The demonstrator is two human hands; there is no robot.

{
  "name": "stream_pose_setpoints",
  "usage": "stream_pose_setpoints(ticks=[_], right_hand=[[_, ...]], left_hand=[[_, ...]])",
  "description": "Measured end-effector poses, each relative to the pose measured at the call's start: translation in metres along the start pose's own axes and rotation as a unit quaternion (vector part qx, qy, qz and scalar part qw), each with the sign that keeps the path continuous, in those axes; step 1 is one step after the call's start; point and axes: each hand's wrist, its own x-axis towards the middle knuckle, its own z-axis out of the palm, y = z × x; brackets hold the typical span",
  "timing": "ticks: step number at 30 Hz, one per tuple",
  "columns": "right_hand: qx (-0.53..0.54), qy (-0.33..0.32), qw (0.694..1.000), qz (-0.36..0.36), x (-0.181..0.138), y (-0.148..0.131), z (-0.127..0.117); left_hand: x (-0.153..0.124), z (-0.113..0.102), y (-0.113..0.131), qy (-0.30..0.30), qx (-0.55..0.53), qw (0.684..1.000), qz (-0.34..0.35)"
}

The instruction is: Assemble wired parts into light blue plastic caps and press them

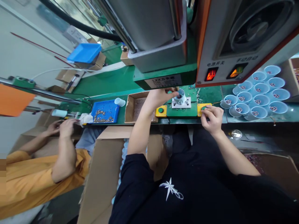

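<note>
A light-blue plastic cup [179, 98] stands upright on a metal fixture [187, 103] under the press, with small dark and shiny parts inside. My left hand [160, 98] reaches in from the left, its thumb and fingers closed at the cup's rim, partly hidden by the press head. My right hand [213, 118] is at the yellow button box [207, 106] on the right, fingers curled and fingertips at the green button [204, 108]. Nothing shows in its fingers. A second green button [161, 110] sits left of the fixture, below my left wrist.
Several light-blue cups [255, 112] with parts inside stand grouped at right. The press [161, 40] and its control box [233, 62] hang overhead. Leftward are an open cardboard box [137, 107] and a blue tray [106, 109] of small metal parts. Another person's hands [63, 127] work at far left.
</note>
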Motion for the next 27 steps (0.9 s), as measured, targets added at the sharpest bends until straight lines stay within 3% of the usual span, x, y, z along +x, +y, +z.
stream_pose_setpoints(ticks=[5, 10, 16, 21, 27], right_hand=[[-0.003, 0.012, 1.0, -0.018, 0.001, -0.001, -0.001], [-0.014, -0.015, 1.0, 0.005, 0.0, 0.001, -0.001], [0.008, 0.01, 1.0, -0.006, -0.001, 0.0, 0.0], [-0.006, -0.025, 0.999, 0.032, -0.002, 0.001, 0.001], [0.016, 0.016, 1.0, -0.006, -0.001, 0.001, 0.002]], left_hand=[[0.01, 0.011, 0.005, -0.033, 0.039, 0.998, 0.02], [0.01, 0.009, 0.012, -0.041, 0.061, 0.997, 0.028], [0.007, 0.01, 0.013, -0.042, 0.042, 0.998, 0.021], [0.009, 0.015, 0.011, -0.037, 0.0, 0.999, 0.018], [0.008, 0.011, 0.009, -0.059, 0.018, 0.998, 0.021]])
